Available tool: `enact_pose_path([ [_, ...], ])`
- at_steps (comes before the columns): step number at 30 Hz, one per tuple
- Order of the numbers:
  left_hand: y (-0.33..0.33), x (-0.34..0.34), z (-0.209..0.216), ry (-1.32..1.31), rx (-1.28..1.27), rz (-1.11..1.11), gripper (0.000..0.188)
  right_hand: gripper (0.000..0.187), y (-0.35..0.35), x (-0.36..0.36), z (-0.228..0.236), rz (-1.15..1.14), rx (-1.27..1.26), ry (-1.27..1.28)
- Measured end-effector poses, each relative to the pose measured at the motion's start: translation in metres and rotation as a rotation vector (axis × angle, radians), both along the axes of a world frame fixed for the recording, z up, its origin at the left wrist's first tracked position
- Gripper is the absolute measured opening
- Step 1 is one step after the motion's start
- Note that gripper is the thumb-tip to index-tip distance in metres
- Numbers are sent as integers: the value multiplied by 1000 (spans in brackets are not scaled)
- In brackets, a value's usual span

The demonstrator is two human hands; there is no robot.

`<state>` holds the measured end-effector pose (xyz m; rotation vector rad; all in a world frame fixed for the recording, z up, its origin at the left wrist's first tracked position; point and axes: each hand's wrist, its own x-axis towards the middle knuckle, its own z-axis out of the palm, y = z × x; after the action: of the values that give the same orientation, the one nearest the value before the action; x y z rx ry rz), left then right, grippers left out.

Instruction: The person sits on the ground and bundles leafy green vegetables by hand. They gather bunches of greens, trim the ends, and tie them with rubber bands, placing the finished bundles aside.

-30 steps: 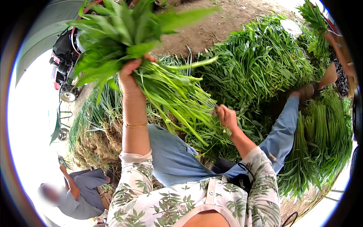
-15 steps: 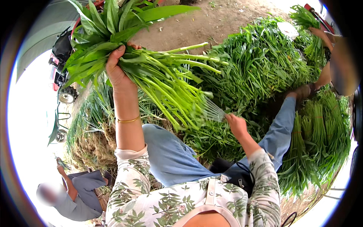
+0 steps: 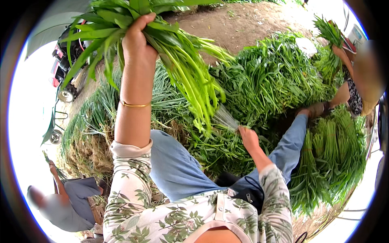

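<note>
My left hand (image 3: 137, 38), raised at upper left, is closed around a bunch of long-stemmed leafy greens (image 3: 186, 75). Broad leaves spread above and left of the fist, and pale green stems hang down to the right. In my right hand (image 3: 248, 137), lower and right of centre, the fingers pinch the narrow end of a whitish, translucent, fan-shaped bundle of strands (image 3: 225, 117). Its wide end is at the stem tips; whether they touch I cannot tell. Below it lies a heap of loose greens (image 3: 279, 77).
Bundled greens (image 3: 332, 141) lie at the right. A pile of thin-leaved plants with pale roots (image 3: 89, 141) stands at the left. At the right edge a person's hand (image 3: 337, 50) holds greens; another person (image 3: 75, 202) sits lower left. My legs (image 3: 178, 166) straddle the near greens.
My left hand has moved up and slightly right, and the bunch's stems now hang more steeply. My right hand has shifted slightly left and down with the translucent bundle.
</note>
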<state>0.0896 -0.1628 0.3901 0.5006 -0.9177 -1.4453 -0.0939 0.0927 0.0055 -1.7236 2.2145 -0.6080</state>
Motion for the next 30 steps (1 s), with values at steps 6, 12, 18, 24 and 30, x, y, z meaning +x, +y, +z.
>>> enact_pose_path([
  [6,-22,2,17,63,-66,116,44,15,75,-45,-28,-202,29,115],
  [12,-23,12,-31,33,23,-35,40,40,78,-112,79,-616,148,98],
  [18,-15,17,-65,8,49,-106,32,34,138,-133,71,-552,409,140],
  [24,-3,15,-83,-54,109,-192,27,36,99,-111,40,-388,456,-20],
  [30,19,12,-90,-171,117,-615,28,77,-28,-40,145,-96,-401,-543],
])
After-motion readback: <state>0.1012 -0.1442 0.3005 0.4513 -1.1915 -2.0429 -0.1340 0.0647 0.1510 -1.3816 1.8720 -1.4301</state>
